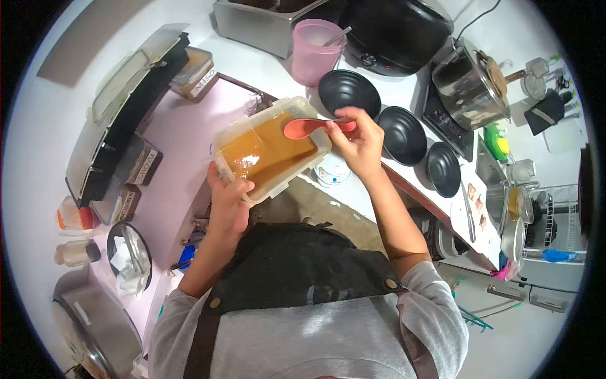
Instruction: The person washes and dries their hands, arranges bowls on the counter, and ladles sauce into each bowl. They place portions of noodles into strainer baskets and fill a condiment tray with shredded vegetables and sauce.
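Observation:
A clear plastic container [276,184] of brown-orange liquid is tilted in front of me. My left hand [228,201] grips its near left corner, thumb over the rim. Between the fingers of my right hand [361,142] is the handle of a red spoon [302,129], whose bowl is over the liquid near the container's right side. Whether the spoon touches the liquid, I cannot tell. Just beyond my right hand are a black bowl [348,91] and another black bowl [401,135]. A small white round device [332,172] shows partly below the container's right edge.
A pink pitcher [312,54] stands at the back beside a black cooker [398,35]. To the right are a third black bowl [444,169], a steel pot [464,82] and a knife [471,218]. Labelled tubs [192,74] and a black plate [144,249] are on the left.

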A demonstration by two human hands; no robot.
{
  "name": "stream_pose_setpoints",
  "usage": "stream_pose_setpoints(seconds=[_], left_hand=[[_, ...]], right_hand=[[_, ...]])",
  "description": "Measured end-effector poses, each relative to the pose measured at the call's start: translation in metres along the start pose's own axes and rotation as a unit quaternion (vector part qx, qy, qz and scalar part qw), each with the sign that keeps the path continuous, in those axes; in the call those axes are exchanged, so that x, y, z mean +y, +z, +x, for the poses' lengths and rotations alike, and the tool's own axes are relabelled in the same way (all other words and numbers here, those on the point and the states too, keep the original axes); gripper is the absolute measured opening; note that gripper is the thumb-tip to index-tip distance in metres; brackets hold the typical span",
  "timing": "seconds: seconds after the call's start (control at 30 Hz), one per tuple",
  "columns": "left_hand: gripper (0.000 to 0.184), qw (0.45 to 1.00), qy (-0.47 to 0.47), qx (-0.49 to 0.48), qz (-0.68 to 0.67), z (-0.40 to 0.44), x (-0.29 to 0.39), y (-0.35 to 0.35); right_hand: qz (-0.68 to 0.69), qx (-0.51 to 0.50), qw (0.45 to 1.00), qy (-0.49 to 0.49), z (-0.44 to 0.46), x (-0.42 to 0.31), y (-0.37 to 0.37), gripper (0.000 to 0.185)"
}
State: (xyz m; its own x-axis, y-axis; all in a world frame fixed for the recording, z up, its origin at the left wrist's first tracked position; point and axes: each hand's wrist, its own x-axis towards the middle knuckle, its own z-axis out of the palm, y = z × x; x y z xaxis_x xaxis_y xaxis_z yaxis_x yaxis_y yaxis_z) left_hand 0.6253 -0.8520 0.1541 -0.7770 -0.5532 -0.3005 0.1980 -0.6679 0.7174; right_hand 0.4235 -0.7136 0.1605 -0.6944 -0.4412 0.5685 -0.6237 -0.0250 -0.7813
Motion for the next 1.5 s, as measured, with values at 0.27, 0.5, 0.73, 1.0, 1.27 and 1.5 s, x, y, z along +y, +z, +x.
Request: stream_pose_setpoints(seconds=[0.27,0.5,0.73,1.0,1.27,1.5], left_hand=[[0.082,0.999,0.003,0.03,0.041,0.015,-0.024,0.023],[0.073,0.996,0.031,0.065,0.057,0.019,-0.028,0.033],[0.063,0.999,-0.023,0.005,0.047,0.024,-0.011,0.041],[0.065,0.998,0.017,0.033,0.043,0.032,-0.012,0.058],[0.077,0.999,0.027,0.006,0.037,0.036,-0.01,0.06],[0.075,0.998,0.019,0.055,0.039,0.041,-0.011,0.055]], right_hand=[[-0.098,-0.033,0.994,-0.026,-0.019,0.023,-0.024,0.013],[0.168,0.041,0.951,0.256,-0.022,0.051,-0.018,0.013],[0.208,0.094,0.918,0.324,0.007,0.024,-0.033,0.012],[0.121,0.065,0.955,0.262,0.02,0.029,-0.04,0.012],[-0.035,0.042,0.977,0.206,0.002,0.035,-0.024,0.013],[0.173,0.126,0.934,0.287,0.008,0.042,-0.032,0.01]])
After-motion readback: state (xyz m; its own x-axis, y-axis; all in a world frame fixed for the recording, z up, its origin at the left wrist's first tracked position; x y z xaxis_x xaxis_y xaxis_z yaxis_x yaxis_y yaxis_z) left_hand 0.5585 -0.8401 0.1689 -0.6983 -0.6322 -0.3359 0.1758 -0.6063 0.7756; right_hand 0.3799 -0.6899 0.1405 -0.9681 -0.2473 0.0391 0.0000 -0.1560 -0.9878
